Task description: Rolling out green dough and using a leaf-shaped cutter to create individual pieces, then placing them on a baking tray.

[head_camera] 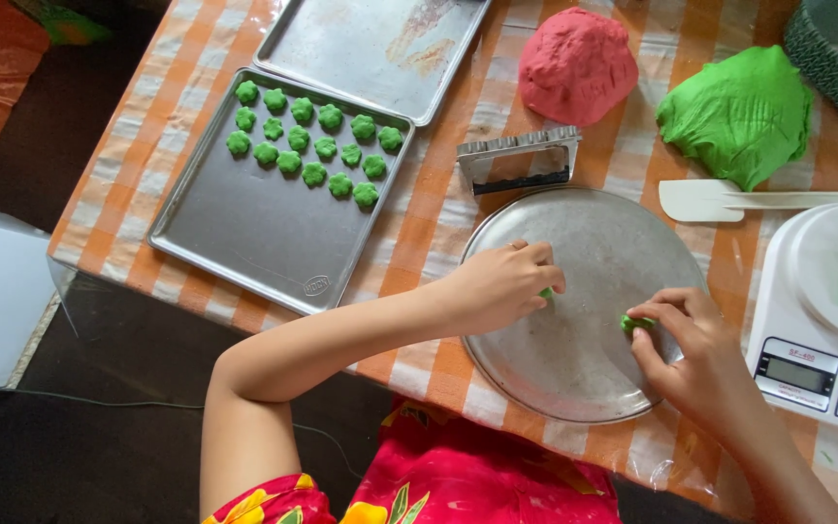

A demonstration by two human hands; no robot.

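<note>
Dough bit [635, 322] soft, light, easily squashed; right hand [695, 354] pinches it over round pan [574, 369]; left hand [501, 286] pinches another green bit [545, 292].

home kitchen table | checked tablecloth [623, 165] | baking trays [244, 223] | dough lumps [577, 63] | digital scale [812, 374]

Bare room is left on the round pan's [574, 359] near half; its far edge is hemmed by the metal cutter [521, 160] and the white spatula [720, 200].

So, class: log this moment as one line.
left hand: pinching green dough bit | right hand: pinching green dough piece | both over round metal plate
</note>
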